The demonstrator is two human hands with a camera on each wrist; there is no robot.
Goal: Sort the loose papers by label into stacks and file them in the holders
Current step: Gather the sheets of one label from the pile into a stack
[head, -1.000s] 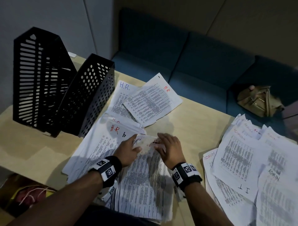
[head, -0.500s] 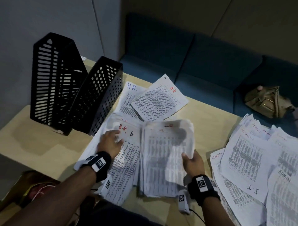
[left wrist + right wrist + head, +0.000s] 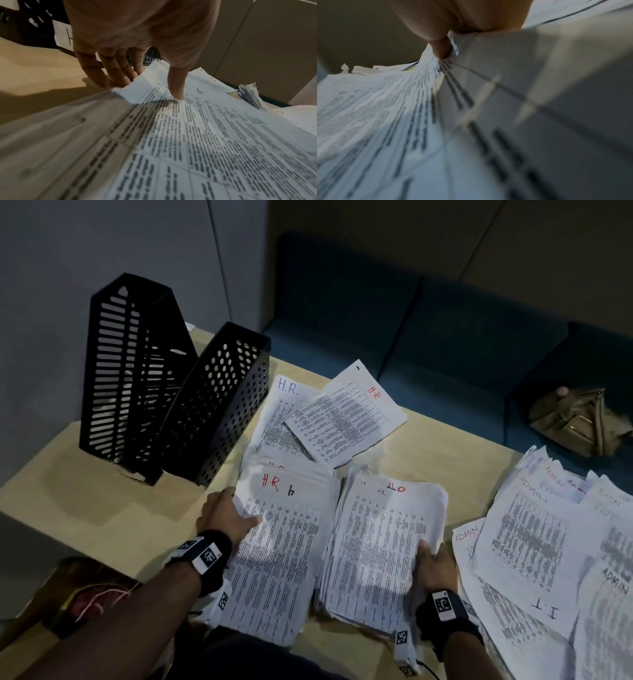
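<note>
Two stacks of printed sheets lie side by side on the table in front of me. The left HR stack [image 3: 281, 542] carries a red "H.R" and a 4. My left hand [image 3: 224, 517] holds its left edge, thumb [image 3: 178, 94] pressed on top and fingers [image 3: 109, 77] slipped under the lifted edge. The right HR stack [image 3: 380, 542] is marked "HR 10". My right hand [image 3: 432, 563] grips its right edge, thumb [image 3: 441, 50] on top and fingers hidden below. Two more loose HR sheets [image 3: 346, 416] lie behind. The slotted holder [image 3: 130, 371] and the perforated holder [image 3: 219, 405] stand at the far left.
A spread pile of ADMIN and I.T sheets [image 3: 548, 542] covers the table's right side. Bare tabletop [image 3: 102, 491] lies left of my left hand. Beyond the table a blue sofa [image 3: 445, 337] holds a tan bag [image 3: 579, 419].
Both hands were together on one central pile. My right hand has pulled a bundle off to the right and laid it beside the left stack; my left hand shifted to the left edge.
</note>
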